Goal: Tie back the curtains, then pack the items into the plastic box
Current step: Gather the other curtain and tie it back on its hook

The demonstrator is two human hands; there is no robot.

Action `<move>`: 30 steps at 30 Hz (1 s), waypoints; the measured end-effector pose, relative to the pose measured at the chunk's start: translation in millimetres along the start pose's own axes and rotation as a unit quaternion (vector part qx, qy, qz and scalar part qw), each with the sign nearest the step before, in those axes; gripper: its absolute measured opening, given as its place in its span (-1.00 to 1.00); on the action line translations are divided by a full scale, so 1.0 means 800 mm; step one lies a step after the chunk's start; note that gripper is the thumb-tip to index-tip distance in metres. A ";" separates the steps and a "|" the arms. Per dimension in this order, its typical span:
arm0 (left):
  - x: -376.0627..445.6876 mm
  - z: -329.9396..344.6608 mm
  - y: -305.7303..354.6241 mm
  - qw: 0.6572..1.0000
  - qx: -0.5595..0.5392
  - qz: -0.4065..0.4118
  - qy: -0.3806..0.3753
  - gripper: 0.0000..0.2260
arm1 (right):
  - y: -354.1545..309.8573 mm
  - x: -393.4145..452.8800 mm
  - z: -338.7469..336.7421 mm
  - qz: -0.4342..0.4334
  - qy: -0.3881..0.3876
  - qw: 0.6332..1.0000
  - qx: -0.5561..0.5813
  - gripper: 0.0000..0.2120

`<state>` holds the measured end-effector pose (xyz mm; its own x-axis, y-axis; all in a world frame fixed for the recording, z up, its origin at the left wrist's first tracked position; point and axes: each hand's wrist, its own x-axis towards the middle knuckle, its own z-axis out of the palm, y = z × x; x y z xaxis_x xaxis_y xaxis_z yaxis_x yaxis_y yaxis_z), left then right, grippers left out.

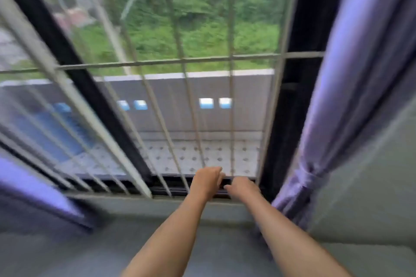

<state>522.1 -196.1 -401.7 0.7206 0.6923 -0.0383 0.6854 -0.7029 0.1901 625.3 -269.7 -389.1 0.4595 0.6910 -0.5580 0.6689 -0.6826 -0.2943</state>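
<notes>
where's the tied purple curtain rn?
Head view, right side: the purple curtain hangs beside the dark window frame, cinched low, right of the right hand.

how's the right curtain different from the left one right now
The right curtain looks cinched into a bunch low down near the wall; the left curtain shows only as a blurred corner with no gather visible. The right curtain fills far more of the view. Both are purple.

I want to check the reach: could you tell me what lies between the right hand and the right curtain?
In the head view, only the dark window frame stands between the right hand and the right curtain; the picture is blurred.
</notes>
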 end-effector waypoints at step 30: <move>-0.584 -0.522 -0.720 0.850 0.079 -0.351 0.384 -0.65 | -0.906 -0.338 0.124 -0.523 0.246 0.809 -0.108 -0.59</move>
<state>-252.9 -46.1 -83.9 -0.1114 0.8101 0.5757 0.9676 -0.0437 0.2488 -41.9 14.5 -101.5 -0.2821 0.9111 0.3006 0.9041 0.3572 -0.2343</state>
